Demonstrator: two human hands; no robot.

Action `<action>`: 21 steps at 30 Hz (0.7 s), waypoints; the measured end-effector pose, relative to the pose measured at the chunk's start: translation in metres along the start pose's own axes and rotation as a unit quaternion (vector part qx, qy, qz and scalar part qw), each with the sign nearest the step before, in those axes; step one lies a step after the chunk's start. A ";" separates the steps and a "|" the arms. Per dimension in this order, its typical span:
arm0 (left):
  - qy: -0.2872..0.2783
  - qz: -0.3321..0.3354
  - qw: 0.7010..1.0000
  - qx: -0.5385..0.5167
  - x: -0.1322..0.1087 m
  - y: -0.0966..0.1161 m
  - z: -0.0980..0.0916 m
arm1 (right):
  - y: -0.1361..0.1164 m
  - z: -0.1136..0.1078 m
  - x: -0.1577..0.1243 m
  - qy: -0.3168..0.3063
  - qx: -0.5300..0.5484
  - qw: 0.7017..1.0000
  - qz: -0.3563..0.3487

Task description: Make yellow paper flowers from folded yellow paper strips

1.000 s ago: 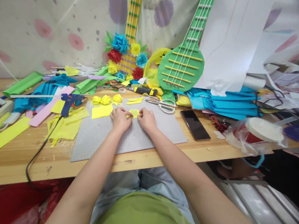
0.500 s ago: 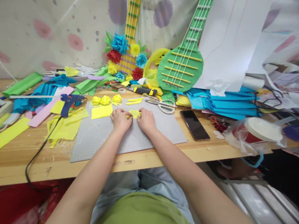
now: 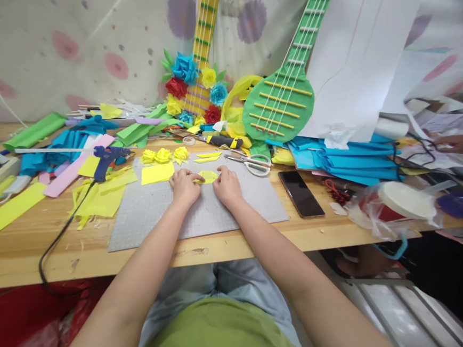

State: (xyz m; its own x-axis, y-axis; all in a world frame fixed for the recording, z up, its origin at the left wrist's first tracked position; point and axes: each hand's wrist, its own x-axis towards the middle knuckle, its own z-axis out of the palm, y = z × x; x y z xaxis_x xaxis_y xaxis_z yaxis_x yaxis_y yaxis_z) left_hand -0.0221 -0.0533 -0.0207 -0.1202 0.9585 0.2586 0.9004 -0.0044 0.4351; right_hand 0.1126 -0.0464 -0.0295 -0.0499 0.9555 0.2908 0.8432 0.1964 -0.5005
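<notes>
Both of my hands rest on a grey cutting mat (image 3: 203,218) at the middle of a wooden table. My left hand (image 3: 183,187) and my right hand (image 3: 227,185) pinch a small piece of yellow paper (image 3: 208,176) between their fingertips, pressing it onto the mat. Just beyond lie a yellow paper square (image 3: 157,173), three small yellow paper flowers (image 3: 164,154) and thin yellow strips (image 3: 208,156).
Scissors (image 3: 252,164) and a black phone (image 3: 301,193) lie to the right. A blue glue gun (image 3: 104,159) with its cord lies left, amid yellow, pink, blue and green paper. Two paper guitars (image 3: 280,103) lean at the back. Another person's hand (image 3: 459,144) shows far right.
My hands have stayed on the yellow paper, with small finger shifts. Another person's hand has come into view at the far right.
</notes>
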 end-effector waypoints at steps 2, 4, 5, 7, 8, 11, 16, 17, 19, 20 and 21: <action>-0.004 0.001 1.000 -0.001 0.000 0.000 0.001 | -0.003 -0.001 -0.001 0.000 -0.003 1.000 0.000; -0.005 0.006 1.000 0.004 0.000 0.001 0.001 | -0.006 -0.002 -0.001 0.000 -0.017 1.000 -0.004; -0.005 0.011 1.000 0.007 0.000 0.001 0.002 | -0.007 -0.002 -0.002 0.000 -0.024 1.000 -0.004; -0.003 0.022 1.000 0.011 0.000 0.001 0.002 | -0.008 -0.002 -0.002 0.001 -0.034 0.999 -0.002; -0.003 0.026 1.000 0.013 -0.001 0.001 0.002 | -0.008 -0.002 -0.002 0.002 -0.035 0.999 0.000; -0.004 0.032 0.999 0.015 -0.002 0.001 0.001 | -0.005 -0.002 -0.001 0.005 -0.030 1.000 0.007; -0.005 0.037 0.999 0.012 -0.002 0.001 0.000 | 0.001 0.001 0.000 0.014 -0.010 1.000 0.000; -0.004 0.042 0.999 0.010 -0.002 0.000 0.000 | 0.002 0.001 0.001 0.016 -0.003 1.000 -0.002; -0.001 0.050 0.999 0.006 -0.001 -0.001 0.000 | 0.004 0.002 0.002 0.020 0.019 1.000 0.002; 0.003 0.051 0.999 0.004 -0.001 -0.001 -0.001 | 0.004 0.001 0.002 0.021 0.036 0.999 0.007; 0.009 0.048 0.999 0.002 0.000 -0.002 -0.001 | 0.005 0.001 0.003 0.024 0.055 0.998 0.013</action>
State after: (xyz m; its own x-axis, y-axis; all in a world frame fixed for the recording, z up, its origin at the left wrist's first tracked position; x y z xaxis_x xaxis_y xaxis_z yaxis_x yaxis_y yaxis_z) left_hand -0.0243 -0.0537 -0.0204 -0.0408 0.9486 0.3139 0.9099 -0.0945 0.4039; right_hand 0.1164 -0.0426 -0.0322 -0.0008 0.9496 0.3136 0.7798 0.1969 -0.5943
